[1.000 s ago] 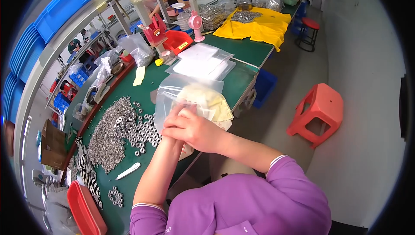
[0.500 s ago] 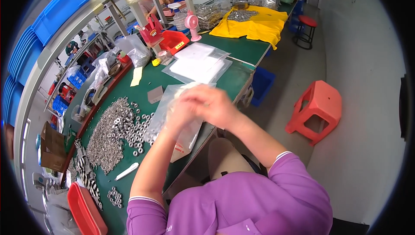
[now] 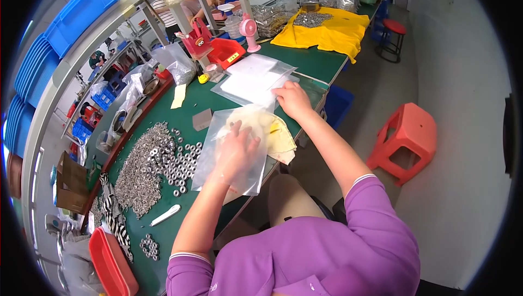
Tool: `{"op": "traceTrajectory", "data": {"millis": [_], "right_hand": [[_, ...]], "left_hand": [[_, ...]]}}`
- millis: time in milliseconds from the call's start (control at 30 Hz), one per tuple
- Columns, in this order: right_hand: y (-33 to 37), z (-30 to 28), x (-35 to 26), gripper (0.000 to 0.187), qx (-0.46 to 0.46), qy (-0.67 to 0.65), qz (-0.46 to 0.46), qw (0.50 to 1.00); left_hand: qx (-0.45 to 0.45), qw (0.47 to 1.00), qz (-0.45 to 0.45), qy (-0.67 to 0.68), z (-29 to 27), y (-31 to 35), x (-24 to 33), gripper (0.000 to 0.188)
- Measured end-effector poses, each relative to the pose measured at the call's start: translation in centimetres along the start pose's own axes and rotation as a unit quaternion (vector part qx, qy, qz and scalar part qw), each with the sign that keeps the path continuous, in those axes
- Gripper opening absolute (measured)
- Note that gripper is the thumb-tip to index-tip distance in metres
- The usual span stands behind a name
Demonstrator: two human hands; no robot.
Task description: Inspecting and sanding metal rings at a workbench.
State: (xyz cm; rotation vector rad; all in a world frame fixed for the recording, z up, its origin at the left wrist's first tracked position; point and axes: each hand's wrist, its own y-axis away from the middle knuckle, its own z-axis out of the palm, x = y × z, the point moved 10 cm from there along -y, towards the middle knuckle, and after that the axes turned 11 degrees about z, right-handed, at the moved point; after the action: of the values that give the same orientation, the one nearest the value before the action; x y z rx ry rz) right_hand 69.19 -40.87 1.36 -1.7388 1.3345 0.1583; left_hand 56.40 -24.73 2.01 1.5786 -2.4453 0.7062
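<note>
My left hand lies with fingers spread on a clear plastic bag near the table's front edge. A pale yellow cloth shows partly under the bag and sticks out on its right side. My right hand is at the near right corner of a stack of white sheets and clear plastic. Its fingers are curled together there; what they pinch, if anything, is hidden. Left of the bag lie loose metal rings beside a heap of small metal parts.
A white-handled tool, a small group of rings and a red tray lie at the near left. A grey block, pink fan and red bin stand farther back. A red stool is at right.
My hands, together over the bag before, have parted. The left has come down spread on the bag; the right has moved out to the stack's corner. More yellow cloth shows.
</note>
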Motion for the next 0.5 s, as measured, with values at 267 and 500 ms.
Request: {"op": "traceTrajectory", "data": {"millis": [267, 500], "right_hand": [[-2.2, 0.1, -3.5, 0.012, -0.001, 0.103, -0.173, 0.980], [-5.2, -3.8, -7.6, 0.009, -0.030, 0.081, -0.291, 0.953]], "left_hand": [[-0.040, 0.997, -0.023, -0.065, 2.8, -0.3, 0.0, 0.047], [0.023, 0.998, -0.035, -0.048, 2.2, -1.8, -0.3, 0.046]]}}
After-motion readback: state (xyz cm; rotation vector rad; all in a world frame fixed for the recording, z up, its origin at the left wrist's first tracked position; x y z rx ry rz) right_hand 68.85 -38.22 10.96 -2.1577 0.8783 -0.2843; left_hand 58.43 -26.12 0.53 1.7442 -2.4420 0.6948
